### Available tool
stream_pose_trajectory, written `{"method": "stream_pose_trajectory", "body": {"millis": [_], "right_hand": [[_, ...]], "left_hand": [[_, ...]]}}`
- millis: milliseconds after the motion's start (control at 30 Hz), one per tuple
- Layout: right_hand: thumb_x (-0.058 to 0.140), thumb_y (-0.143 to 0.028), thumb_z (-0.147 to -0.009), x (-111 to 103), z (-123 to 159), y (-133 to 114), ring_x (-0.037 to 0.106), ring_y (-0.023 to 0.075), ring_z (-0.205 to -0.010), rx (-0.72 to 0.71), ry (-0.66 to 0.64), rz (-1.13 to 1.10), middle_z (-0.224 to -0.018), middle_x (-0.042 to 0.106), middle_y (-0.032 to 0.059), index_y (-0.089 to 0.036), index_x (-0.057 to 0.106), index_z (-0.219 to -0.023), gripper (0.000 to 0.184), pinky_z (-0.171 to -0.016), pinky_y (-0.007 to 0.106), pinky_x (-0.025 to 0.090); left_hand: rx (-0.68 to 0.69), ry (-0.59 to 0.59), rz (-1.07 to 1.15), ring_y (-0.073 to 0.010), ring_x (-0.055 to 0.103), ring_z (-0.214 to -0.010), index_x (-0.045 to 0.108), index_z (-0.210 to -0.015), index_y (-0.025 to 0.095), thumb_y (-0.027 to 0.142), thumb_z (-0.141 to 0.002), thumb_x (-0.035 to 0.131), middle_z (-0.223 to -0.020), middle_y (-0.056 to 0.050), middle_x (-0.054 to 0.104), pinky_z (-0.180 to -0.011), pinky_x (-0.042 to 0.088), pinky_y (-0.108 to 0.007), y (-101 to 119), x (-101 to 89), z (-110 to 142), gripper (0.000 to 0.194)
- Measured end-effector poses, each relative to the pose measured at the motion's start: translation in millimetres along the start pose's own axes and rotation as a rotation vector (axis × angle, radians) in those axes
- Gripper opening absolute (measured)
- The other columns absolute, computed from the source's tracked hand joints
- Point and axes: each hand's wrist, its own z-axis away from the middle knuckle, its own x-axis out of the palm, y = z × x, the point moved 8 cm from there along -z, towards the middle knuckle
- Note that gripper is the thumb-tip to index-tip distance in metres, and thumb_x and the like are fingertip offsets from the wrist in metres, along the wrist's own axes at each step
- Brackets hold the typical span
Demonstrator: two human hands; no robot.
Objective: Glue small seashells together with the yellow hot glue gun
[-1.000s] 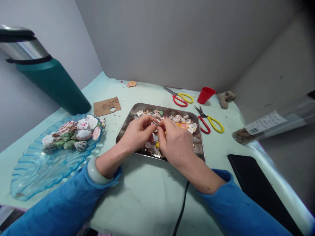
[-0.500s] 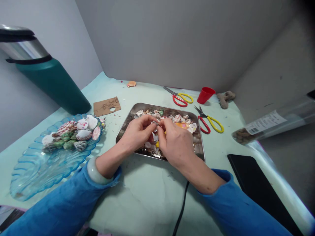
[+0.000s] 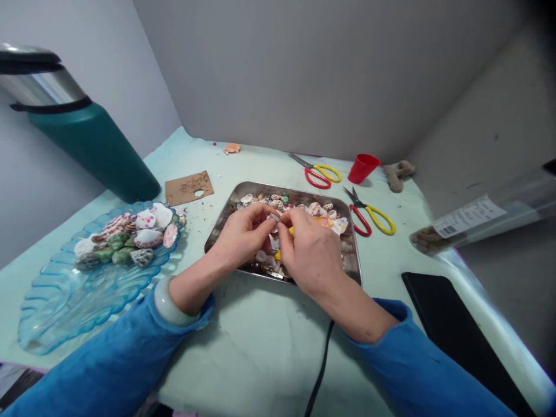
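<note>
My left hand (image 3: 243, 234) and my right hand (image 3: 310, 249) meet over a steel tray (image 3: 354, 263) heaped with small seashells. Both pinch one small greyish shell (image 3: 273, 218) between their fingertips, just above the heap. Both arms wear blue sleeves, and a pale bangle sits on the left wrist. At the left a blue glass leaf-shaped dish (image 3: 82, 289) holds several larger shells, white, red-speckled and green.
Two red-and-yellow scissors (image 3: 319, 172) (image 3: 372, 217) lie behind and right of the tray, beside a red cup (image 3: 362, 168). A green flask (image 3: 87, 145) leans at the left, with a brown card (image 3: 189, 187) near it. A black slab (image 3: 456, 330), a clear tube (image 3: 482, 217) and a black cable (image 3: 319, 370) lie nearby.
</note>
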Motion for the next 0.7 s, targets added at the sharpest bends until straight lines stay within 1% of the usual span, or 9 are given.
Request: {"method": "stream_pose_trajectory", "body": {"millis": [267, 367, 533, 700], "right_hand": [[0.044, -0.022, -0.09, -0.2, 1.3, 0.4, 0.059, 0.0171, -0.067, -0.011, 0.021, -0.007, -0.08, 0.065, 0.0054, -0.015, 0.056, -0.088, 0.014, -0.056, 0.029, 0.031], [0.044, -0.022, -0.09, -0.5, 1.3, 0.4, 0.059, 0.0173, -0.067, -0.013, 0.027, -0.003, -0.08, 0.065, 0.0054, -0.015, 0.056, -0.087, 0.015, -0.056, 0.029, 0.031], [0.044, -0.022, -0.09, -1.2, 0.5, 0.9, 0.059, 0.0176, -0.067, -0.006, 0.024, 0.005, -0.08, 0.066, 0.0053, -0.015, 0.057, -0.088, 0.015, -0.055, 0.029, 0.03], [0.044, -0.022, -0.09, -0.8, 0.5, 1.3, 0.058, 0.0175, -0.067, 0.004, 0.022, 0.01, -0.079, 0.066, 0.0051, -0.015, 0.057, -0.088, 0.015, -0.056, 0.029, 0.03]], "left_hand": [[-0.034, -0.011, 0.027, -0.0098, 0.055, -0.047, 0.06, -0.096, 0.017, 0.022, -0.081, 0.054, -0.058, 0.003, 0.056, -0.044, 0.045, -0.02, 0.0, 0.5, 0.0, 0.016], [-0.022, -0.015, 0.024, -0.0101, 0.056, -0.048, 0.06, -0.096, 0.017, 0.023, -0.081, 0.054, -0.059, 0.003, 0.056, -0.044, 0.045, -0.02, 1.4, 0.4, 0.3, 0.017], [-0.012, -0.023, 0.016, -0.0097, 0.057, -0.049, 0.059, -0.097, 0.017, 0.024, -0.081, 0.055, -0.067, 0.002, 0.058, -0.046, 0.046, -0.022, 0.9, 0.9, 0.6, 0.018], [0.003, -0.043, 0.033, -0.0095, 0.057, -0.049, 0.058, -0.097, 0.018, 0.024, -0.082, 0.054, -0.068, 0.003, 0.057, -0.048, 0.047, -0.022, 1.9, 2.3, 0.5, 0.017]]}}
